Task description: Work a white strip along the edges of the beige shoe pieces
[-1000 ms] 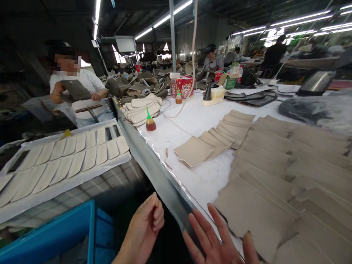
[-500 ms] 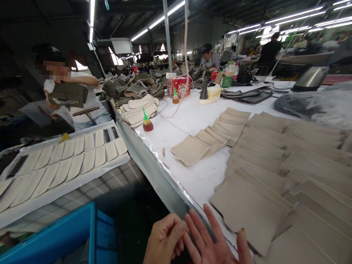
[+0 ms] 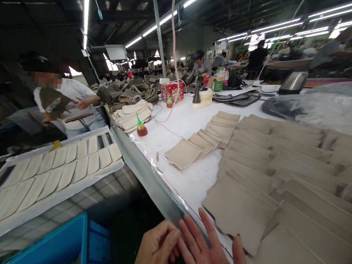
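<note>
While our left hand [image 3: 158,247] is curled closed against the little-finger side of our right hand [image 3: 207,254], whose palm is up and fingers spread, the overlapping beige panels [image 3: 239,207] lie on the white tabletop [image 3: 186,184] just beyond. From the head view we cannot tell whether the left fingertips pinch anything small, or whether the right thumb touches the nearest panel. A smaller fanned row [image 3: 183,153] lies left of the panels. The table edge [image 3: 158,188] runs between our left hand and that row, and a hanging hose [image 3: 175,37] crosses before a red patterned box [image 3: 179,92]. A kettle [image 3: 294,82] and crumpled clear plastic [image 3: 338,105] are farther back. At left, a co-worker [image 3: 73,102] holds a dark piece [image 3: 54,100] above a board of pale strips [image 3: 80,173].

A second ago our left hand was apart from the right; now they meet. The co-worker's piece has tilted since half a second ago, while the panels stay as they were.

The green-tipped bottle [image 3: 141,130] holds reddish-amber liquid. The blue bin [image 3: 84,239] below us is mostly cut off, its contents too dim to make out.
</note>
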{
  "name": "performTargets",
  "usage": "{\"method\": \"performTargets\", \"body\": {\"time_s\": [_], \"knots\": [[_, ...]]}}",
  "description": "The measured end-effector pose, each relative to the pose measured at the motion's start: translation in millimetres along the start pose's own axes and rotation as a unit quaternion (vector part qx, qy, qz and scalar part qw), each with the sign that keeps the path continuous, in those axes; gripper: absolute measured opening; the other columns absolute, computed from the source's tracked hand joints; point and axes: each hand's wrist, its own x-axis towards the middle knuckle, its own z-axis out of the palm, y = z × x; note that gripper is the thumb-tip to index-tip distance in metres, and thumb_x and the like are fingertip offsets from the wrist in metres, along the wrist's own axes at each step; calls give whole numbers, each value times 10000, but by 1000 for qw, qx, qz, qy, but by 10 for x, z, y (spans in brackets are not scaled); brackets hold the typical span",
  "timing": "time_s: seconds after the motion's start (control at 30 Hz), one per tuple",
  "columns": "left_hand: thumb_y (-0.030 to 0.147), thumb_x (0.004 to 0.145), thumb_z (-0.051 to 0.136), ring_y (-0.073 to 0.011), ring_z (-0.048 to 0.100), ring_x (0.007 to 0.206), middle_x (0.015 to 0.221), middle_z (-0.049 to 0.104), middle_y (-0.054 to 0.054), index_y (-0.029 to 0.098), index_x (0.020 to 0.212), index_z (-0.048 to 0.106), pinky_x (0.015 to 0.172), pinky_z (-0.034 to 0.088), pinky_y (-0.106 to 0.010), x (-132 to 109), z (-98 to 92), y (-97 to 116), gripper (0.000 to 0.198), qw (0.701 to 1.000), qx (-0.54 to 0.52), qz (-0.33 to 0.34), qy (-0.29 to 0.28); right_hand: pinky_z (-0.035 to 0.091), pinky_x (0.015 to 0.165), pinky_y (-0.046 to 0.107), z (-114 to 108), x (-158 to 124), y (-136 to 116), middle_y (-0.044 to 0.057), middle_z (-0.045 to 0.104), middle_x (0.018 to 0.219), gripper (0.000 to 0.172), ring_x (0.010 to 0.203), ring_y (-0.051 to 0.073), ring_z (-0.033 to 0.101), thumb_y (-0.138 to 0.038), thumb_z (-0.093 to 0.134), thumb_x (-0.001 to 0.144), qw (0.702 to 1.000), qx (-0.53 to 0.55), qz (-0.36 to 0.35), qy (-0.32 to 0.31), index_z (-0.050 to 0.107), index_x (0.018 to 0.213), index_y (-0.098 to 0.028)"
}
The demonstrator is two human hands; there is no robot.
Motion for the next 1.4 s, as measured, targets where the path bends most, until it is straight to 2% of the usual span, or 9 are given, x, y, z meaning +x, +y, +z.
{"method": "performTargets", "body": {"time_s": [0.2,0.37,0.47,0.6,0.77,1.1,1.17,1.27,1.4], "knots": [[420,991,368,-115,515,605,648,531,15,199,687,461,581,365,-219,-46,46,-60,388,969,201,113,89,226,1160,461,41,-54,71,163,550,1380,696,1353,312,408,-733,618,785,999,-29,-36,8,645,1285,-251],[364,985,334,-129,530,611,651,536,14,206,690,451,592,350,-246,-67,81,-38,354,948,266,137,105,220,1161,474,50,-102,135,160,561,1373,673,1351,318,412,-723,595,813,996,-60,-63,23,638,1293,-253],[406,970,338,-130,499,614,658,510,20,208,697,434,595,337,-254,-72,97,-13,350,965,228,86,93,223,1157,490,43,-103,151,153,575,1361,661,1337,323,433,-701,613,815,993,-92,-74,20,625,1305,-257],[494,922,415,-117,397,606,635,422,38,206,666,398,571,325,-238,-50,90,34,386,993,91,-15,71,206,1159,518,26,-80,167,129,606,1328,632,1321,336,451,-703,611,815,989,-115,-85,36,639,1281,-276],[667,803,559,-69,165,474,540,253,98,211,670,389,431,131,-217,-12,12,86,505,988,-100,-118,17,195,1161,531,-32,-65,173,114,617,1315,619,1303,348,470,-695,651,791,987,-130,-82,49,649,1262,-294],[368,841,703,-43,170,483,571,316,81,168,648,418,408,175,-155,-25,-459,357,398,926,-369,-76,9,203,1153,544,-137,-90,199,110,620,1311,612,1299,342,475,-686,649,805,984,-143,-83,71,639,1271,-290],[344,827,719,-42,193,483,574,327,79,167,640,416,408,197,-150,-22,-559,416,398,926,-372,-55,27,214,1150,547,-142,-92,204,107,623,1308,617,1293,343,482,-685,658,798,983,-148,-81,78,641,1269,-286],[342,790,747,-49,326,510,618,437,57,154,758,534,439,275,-148,-20,-593,400,286,956,-282,-36,75,218,1151,536,-123,-92,213,102,627,1303,608,1292,342,484,-680,678,785,982,-152,-79,85,655,1250,-289],[427,753,740,-104,470,606,725,552,7,138,1013,623,494,369,-187,-43,-390,157,406,987,-137,-63,48,217,1153,526,-68,-99,248,99,619,1315,590,1301,333,473,-680,667,795,978,-157,-92,100,659,1244,-298]]}}
